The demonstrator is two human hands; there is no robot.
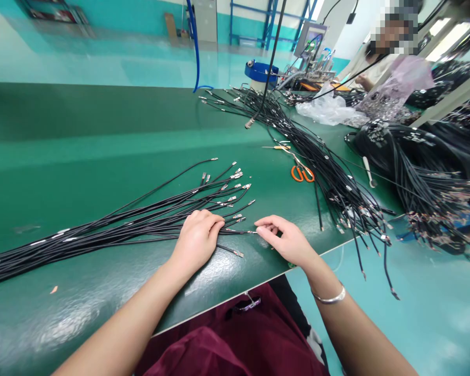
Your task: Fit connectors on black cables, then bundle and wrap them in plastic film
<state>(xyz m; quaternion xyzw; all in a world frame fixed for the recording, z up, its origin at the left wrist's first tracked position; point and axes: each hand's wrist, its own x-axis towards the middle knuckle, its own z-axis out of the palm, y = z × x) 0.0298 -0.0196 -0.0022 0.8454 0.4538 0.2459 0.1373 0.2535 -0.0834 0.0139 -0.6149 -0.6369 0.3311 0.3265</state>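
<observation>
Black cables (113, 230) with metal terminals on their ends lie in a loose bundle across the left half of the table. My left hand (199, 232) is closed over the bundle near those ends, its thumb and fingers around a cable (237, 231) that sticks out to the right. At that cable's metal tip, my right hand (282, 237) pinches with thumb and index finger, the other fingers curled. One terminal end (238, 254) juts out below my left hand. Part of the bundle is hidden under that hand.
A second cable bundle (297, 136) runs diagonally at right, with orange-handled scissors (302, 173) beside it. More cables (411, 167) hang at the far right. Plastic bags (329, 108), a blue round bowl (261, 73) and a co-worker (376, 57) are behind. A dark cord (272, 62) dangles overhead.
</observation>
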